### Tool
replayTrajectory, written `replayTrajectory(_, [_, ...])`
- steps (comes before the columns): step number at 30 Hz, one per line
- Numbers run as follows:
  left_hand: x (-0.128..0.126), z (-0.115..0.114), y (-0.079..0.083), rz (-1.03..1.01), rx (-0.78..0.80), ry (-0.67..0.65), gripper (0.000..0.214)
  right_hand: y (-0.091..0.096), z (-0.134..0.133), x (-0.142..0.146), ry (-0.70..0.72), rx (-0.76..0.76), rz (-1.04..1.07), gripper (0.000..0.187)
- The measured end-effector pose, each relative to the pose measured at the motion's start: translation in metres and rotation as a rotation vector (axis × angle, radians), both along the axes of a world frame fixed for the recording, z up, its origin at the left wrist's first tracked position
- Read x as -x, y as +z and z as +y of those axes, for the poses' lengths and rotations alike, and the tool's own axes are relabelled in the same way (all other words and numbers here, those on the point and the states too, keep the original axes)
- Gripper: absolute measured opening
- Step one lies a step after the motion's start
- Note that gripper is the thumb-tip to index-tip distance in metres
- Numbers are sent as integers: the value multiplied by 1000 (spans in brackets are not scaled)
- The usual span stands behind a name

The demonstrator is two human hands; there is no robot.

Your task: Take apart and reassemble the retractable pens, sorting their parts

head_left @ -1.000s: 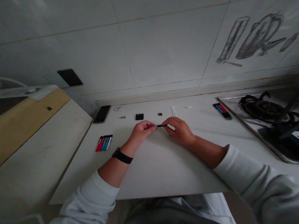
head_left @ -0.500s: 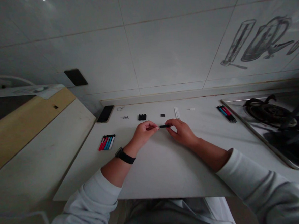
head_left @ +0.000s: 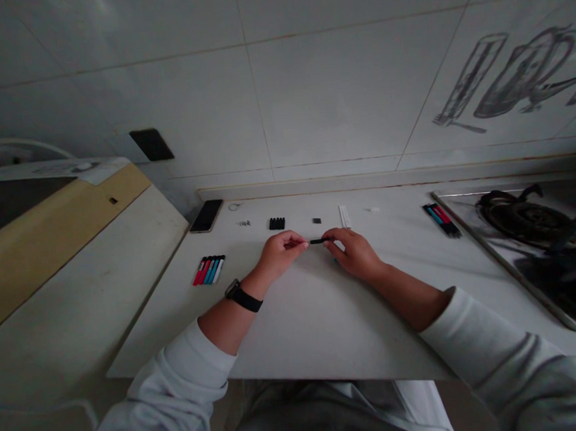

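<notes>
In my right hand (head_left: 356, 253), thumb and fingers pinch a slim black pen part (head_left: 315, 242) held level above the counter. A small teal spot shows under the right thumb. My left hand (head_left: 281, 255) is closed in a pinch by the left end of that part; what lies between its fingertips is too small to make out. Just beyond the hands lie a row of short black pieces (head_left: 277, 223), a small dark square group (head_left: 316, 221), thin white strips (head_left: 343, 216), small springs (head_left: 243, 223) and a small pale piece (head_left: 373, 209).
Several red, blue and white barrels with black ends (head_left: 208, 270) lie at left on the white counter (head_left: 324, 330). A phone (head_left: 207, 216) and a thin ring (head_left: 234, 206) are behind them. More coloured pens (head_left: 442, 220) lie at right beside a gas stove (head_left: 512, 218).
The view has shifted slightly. Both hands keep nearly the same pose, with the black pen part still between them; a teal spot now shows under the right thumb.
</notes>
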State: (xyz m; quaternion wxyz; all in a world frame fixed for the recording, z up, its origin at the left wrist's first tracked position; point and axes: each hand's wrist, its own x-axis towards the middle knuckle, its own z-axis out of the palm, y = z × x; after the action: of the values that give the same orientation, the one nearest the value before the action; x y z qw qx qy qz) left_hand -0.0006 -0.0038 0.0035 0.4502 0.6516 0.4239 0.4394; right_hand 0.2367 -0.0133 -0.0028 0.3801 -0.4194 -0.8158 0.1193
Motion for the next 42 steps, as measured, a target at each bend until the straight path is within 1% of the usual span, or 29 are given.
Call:
replayTrajectory(3, [0, 0, -1, 12, -13, 6, 21, 1, 0, 0, 7, -5, 14, 22])
replayTrajectory(6, [-1, 1, -2, 21, -19, 2, 22, 3, -1, 0, 11, -2, -8, 15])
replayTrajectory(11, [0, 2, -2, 24, -20, -4, 22, 4, -2, 0, 15, 9, -4, 20])
replayTrajectory(14, [1, 2, -2, 41, -27, -5, 20, 4, -1, -1, 20, -5, -20, 15])
replayTrajectory(20, [1, 1, -1, 58, -39, 2, 21, 2, 0, -2, 22, 1, -33, 21])
replayTrajectory(23, [1, 1, -1, 64, -46, 2, 21, 1, 1, -2, 41, -10, -46, 16])
replayTrajectory(29, [1, 3, -4, 63, -61, -6, 19, 3, 0, -1, 28, -15, -37, 19])
replayTrajectory(32, [2, 2, -3, 89, -66, -10, 19, 4, -1, -1, 39, -45, -35, 15])
replayTrajectory(35, [3, -1, 1, 157, -130, 0, 13, 5, -2, -1, 35, -55, -61, 20])
replayTrajectory(40, [4, -4, 8, 336, -362, 17, 3, 6, 0, -1, 13, -40, -126, 28])
replayTrajectory(42, [3, -5, 7, 366, -402, 0, 10, 6, 1, -1, 14, -55, -158, 27])
